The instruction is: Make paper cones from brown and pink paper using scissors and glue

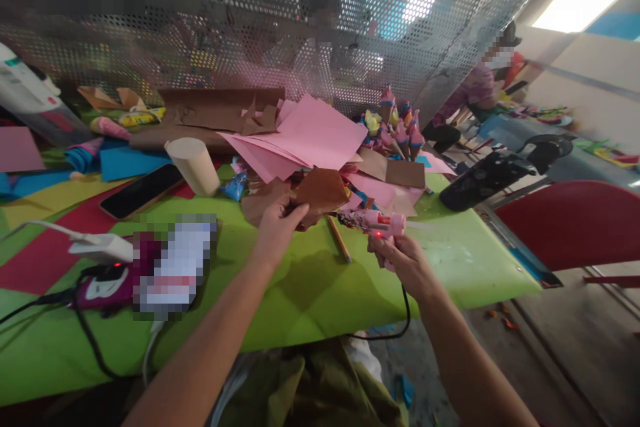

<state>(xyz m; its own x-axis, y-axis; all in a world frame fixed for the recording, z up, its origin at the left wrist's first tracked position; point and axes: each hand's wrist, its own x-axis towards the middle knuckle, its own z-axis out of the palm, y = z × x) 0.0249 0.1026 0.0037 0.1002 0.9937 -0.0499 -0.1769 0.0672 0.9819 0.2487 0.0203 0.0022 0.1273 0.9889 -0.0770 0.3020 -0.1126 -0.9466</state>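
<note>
1. A purple power strip [125, 285] is lying on the green table [300, 303], at eight o'clock from a brown paper piece [323, 190].
2. At four o'clock, the right hand [400, 257] is holding a pink glue gun [370, 219], its fingers curling round the grip; the nozzle is pointing at the paper, though contact is hard to make out.
3. A pencil [341, 240] is lying at five o'clock.
4. The left hand [280, 227] is holding the brown paper piece over the table, fingers pinching its near-left edge.
5. A black bottle [480, 181] is resting at three o'clock.
6. Pink sheets [320, 133] are lying at twelve o'clock, small cones [401, 135] clustering at two.
</note>
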